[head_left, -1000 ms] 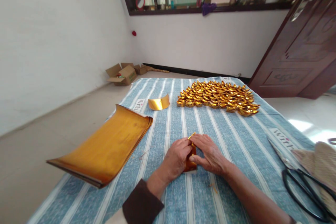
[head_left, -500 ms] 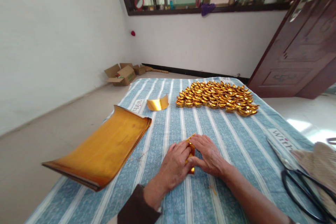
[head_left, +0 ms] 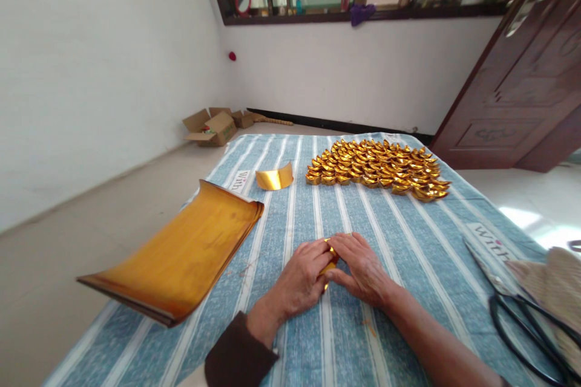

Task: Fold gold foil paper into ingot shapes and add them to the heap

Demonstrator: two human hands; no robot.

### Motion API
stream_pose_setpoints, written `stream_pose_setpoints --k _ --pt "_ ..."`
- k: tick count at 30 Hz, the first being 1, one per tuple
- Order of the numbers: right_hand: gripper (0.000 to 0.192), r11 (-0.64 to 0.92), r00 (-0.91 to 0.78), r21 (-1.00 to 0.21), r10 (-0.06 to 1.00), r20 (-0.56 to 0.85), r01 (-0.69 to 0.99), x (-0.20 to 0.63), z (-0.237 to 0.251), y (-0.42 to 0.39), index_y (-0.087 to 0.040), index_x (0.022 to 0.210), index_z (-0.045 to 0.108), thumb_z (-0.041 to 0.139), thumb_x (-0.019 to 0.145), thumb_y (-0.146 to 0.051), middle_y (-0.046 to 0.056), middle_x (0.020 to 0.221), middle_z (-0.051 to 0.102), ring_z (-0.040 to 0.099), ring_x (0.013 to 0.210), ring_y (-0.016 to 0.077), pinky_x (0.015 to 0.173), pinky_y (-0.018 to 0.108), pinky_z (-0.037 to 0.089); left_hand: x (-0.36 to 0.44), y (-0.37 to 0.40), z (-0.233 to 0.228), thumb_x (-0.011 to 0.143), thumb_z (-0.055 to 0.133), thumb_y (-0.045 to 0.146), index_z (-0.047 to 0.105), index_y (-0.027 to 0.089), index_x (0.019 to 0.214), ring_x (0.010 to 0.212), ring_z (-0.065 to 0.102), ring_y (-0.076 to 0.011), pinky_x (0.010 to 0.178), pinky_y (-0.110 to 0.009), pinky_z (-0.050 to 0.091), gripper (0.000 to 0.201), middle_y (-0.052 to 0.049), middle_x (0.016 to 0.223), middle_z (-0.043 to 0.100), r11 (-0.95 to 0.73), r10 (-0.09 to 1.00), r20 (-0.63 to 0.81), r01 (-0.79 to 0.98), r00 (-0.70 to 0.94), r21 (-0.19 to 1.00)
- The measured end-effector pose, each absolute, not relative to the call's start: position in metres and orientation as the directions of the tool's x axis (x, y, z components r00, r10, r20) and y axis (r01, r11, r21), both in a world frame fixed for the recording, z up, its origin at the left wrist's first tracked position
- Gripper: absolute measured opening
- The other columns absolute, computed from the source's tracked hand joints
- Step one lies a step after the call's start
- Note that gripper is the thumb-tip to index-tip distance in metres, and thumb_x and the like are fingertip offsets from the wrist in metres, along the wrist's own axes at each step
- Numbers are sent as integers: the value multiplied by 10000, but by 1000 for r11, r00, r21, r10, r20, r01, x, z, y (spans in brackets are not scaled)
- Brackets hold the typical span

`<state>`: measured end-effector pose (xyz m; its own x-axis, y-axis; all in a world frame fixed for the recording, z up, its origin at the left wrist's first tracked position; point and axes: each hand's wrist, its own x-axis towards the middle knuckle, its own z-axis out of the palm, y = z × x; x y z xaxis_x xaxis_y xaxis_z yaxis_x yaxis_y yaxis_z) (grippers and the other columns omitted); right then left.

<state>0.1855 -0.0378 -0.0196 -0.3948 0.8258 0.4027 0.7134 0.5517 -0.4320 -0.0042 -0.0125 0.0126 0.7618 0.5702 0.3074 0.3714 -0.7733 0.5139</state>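
Between my two hands, low over the striped cloth, is a small piece of gold foil paper (head_left: 331,264), mostly covered by fingers. My left hand (head_left: 305,273) curls over its left side. From the right, my right hand (head_left: 361,269) bends its fingers over the top edge, with the thumb on the near part. A stack of gold foil sheets (head_left: 181,248) lies to the left. One curved gold foil sheet (head_left: 275,178) rests farther off. Beyond my hands, several folded gold paper ingots (head_left: 376,166) are massed in tight rows.
The striped tablecloth (head_left: 290,236) covers the table. Black-handled scissors (head_left: 503,293) and a beige cloth (head_left: 556,290) lie at the right edge. Open cardboard boxes (head_left: 213,127) stand on the floor beyond the left side. A wooden door (head_left: 512,97) is at the right.
My hands stay together on the gold foil paper. Less of it shows now: the part below my fingers and the tip above them have been folded in or covered.
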Motion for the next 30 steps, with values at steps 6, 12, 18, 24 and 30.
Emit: stream_pose_setpoints --k 6,12,18,24,30 --pt "499 538 -399 -407 835 379 738 188 -18 -38 -192 1279 508 503 934 -552 127 1257 627 535 1211 287 1044 508 367 -12 -9 9 849 631 168 623 160 1029 1070 590 -253 964 -405 455 181 -101 1112 664 -759 625 350 438 697 482" --pt "508 512 -397 -340 847 354 789 183 -17 -44 -159 1305 506 517 938 -510 138 1340 583 479 1285 315 1062 540 361 -19 -6 12 793 635 85 655 157 977 1044 600 -234 946 -381 464 199 -85 1076 679 -745 626 302 437 719 504" --pt "503 507 -423 -315 855 300 802 181 -12 -48 -183 1306 529 543 923 -508 128 1384 551 452 1311 342 1072 573 353 -28 -5 24 760 642 107 647 178 913 1102 587 -240 999 -389 438 169 -73 1135 667 -740 596 225 418 771 528" --pt "587 536 -462 -289 839 287 793 183 -10 -49 -204 1347 512 640 858 -503 131 1404 536 439 1318 369 1052 611 361 -34 -5 29 700 742 224 651 202 919 1145 562 -285 1014 -392 429 238 -72 1175 647 -708 598 160 424 785 565" --pt "537 531 -448 -289 839 309 796 183 -14 -49 -217 1308 543 662 850 -472 119 1385 555 454 1305 364 1049 600 375 -35 -5 31 702 733 243 645 224 936 1133 570 -288 1006 -410 439 251 -54 1183 645 -704 597 181 402 782 585"
